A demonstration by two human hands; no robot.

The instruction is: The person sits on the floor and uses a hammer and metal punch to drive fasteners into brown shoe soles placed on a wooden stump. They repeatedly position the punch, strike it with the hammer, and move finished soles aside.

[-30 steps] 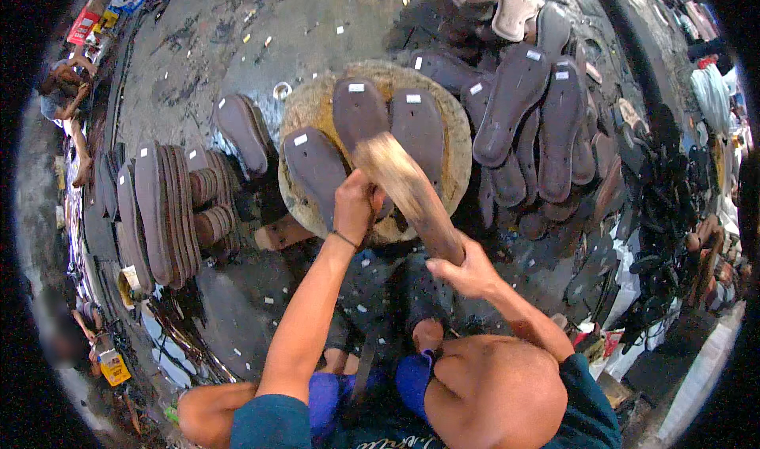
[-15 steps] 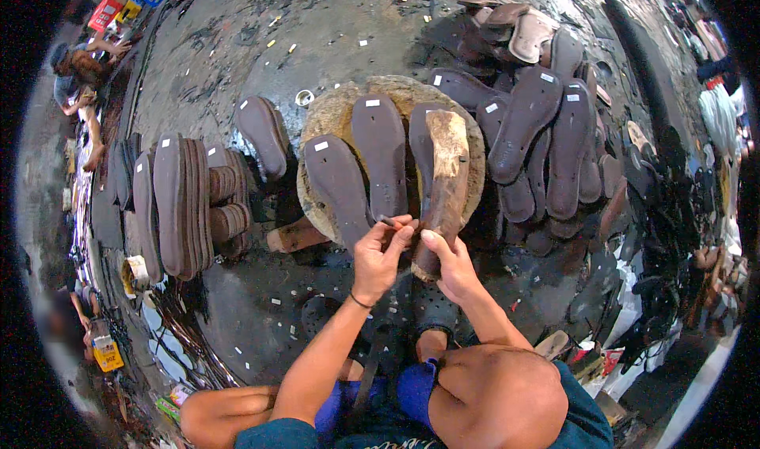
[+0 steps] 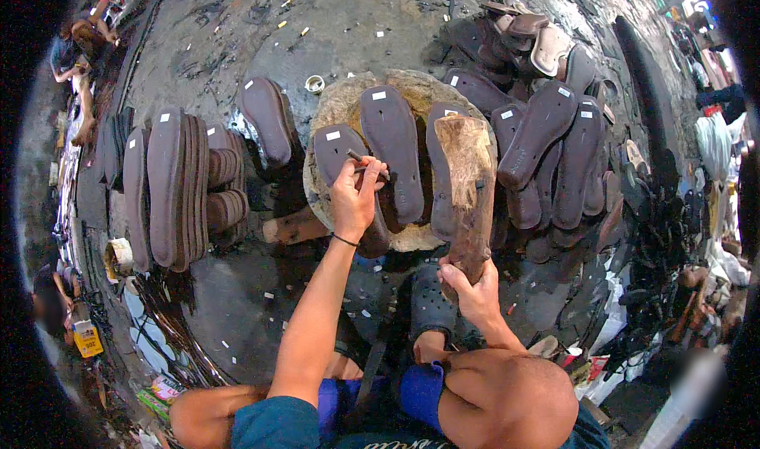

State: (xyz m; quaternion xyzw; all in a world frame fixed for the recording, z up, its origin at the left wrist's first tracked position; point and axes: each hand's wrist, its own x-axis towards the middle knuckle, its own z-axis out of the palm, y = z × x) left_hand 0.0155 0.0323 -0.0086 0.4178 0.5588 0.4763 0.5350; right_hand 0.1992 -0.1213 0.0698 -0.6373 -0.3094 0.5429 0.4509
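The left hand pinches a small dark rod over the leftmost sole on the round block; the right hand wraps the near end of a wooden club, heavy and stiff I'd guess, best held there.

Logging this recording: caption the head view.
Left hand holds a dark tool over brown soles on a round block; right hand grips a wooden club.

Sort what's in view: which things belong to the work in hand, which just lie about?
With the work:
- wooden club in the right hand
- small dark rod in the left hand
- three brown soles on the round block
- stacked soles, probably

Apparently lying about:
- small pale ring near the block
- pale roll at far left
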